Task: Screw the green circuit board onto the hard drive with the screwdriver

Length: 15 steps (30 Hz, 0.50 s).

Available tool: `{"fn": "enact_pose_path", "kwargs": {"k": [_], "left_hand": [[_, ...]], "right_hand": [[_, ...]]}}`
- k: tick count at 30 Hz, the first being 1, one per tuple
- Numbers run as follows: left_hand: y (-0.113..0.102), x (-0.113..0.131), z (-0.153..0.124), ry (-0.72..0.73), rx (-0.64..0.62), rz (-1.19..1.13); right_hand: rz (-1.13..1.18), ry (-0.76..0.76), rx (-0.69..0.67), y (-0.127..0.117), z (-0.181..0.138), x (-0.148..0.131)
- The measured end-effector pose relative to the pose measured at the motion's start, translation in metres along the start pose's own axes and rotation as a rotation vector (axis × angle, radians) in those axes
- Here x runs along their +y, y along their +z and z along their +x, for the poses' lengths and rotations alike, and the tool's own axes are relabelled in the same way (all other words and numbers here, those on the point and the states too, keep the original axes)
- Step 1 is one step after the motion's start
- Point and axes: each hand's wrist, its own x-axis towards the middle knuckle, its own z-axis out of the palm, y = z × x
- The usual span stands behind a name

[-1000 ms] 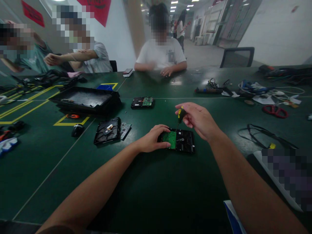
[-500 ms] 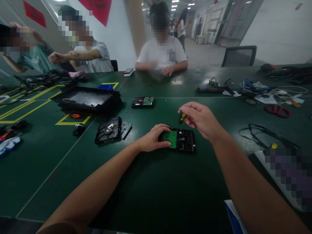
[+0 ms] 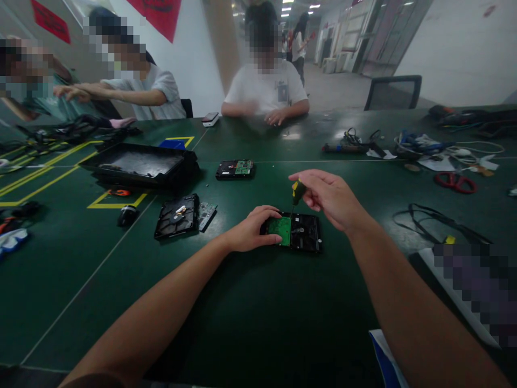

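Observation:
A black hard drive with a green circuit board on its left half lies flat on the dark green table. My left hand grips the drive's left end, thumb at the near edge and fingers at the far edge. In my right hand is a yellow and black screwdriver, held upright by the handle. Its thin shaft points down to the board's right edge, near the top; whether the tip sits in a screw is too small to tell.
To the left lie an opened drive and a loose circuit board. Farther off are another hard drive and a black tray. Red-handled scissors and cables lie at right. A person sits opposite.
The fingers of my right hand have shifted around the screwdriver handle, showing more of it. My left hand stays on the drive. At far left, a person's arms have moved left.

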Motion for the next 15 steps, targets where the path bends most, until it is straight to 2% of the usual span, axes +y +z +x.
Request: {"fn": "enact_pose_path", "kwargs": {"k": [15], "left_hand": [[-0.0008, 0.0004, -0.0002, 0.0, 0.0, 0.005]], "right_hand": [[0.008, -0.011, -0.033, 0.0004, -0.0012, -0.0017]]}}
